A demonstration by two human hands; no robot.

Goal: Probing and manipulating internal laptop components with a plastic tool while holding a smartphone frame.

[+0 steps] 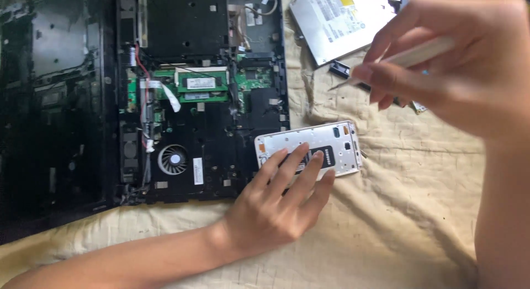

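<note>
Pressing hand: the left hand (pixel 279 203) is lying nearest the camera, fingers spread flat and slightly apart on the opened smartphone (pixel 309 149), holding it down rather than gripping it.
Phone: it is lying back side up on the cream cloth (pixel 397 211), its left end overlapping the laptop's edge; the back cover is already off, showing the pale inner frame and a dark battery (mostly hidden under the fingers).
Tool hand: the right hand (pixel 447 62) is hovering above and to the right of the phone, fingers closed in a pinch around a thin white screwdriver (pixel 411 58), its metal tip pointing down and left, well apart from the phone.
Progress: judging from this, the phone is only partly dismantled, the inner frame is still sitting in place, and the tip is not yet touching anything.
Laptop: the black opened laptop (pixel 182 96) is lying to the left with its bottom panel removed, exposing a fan (pixel 173 159) and green memory module (pixel 202 82).
Far edge: a silver optical drive (pixel 337 18) is resting on the cloth beyond the tool hand.
</note>
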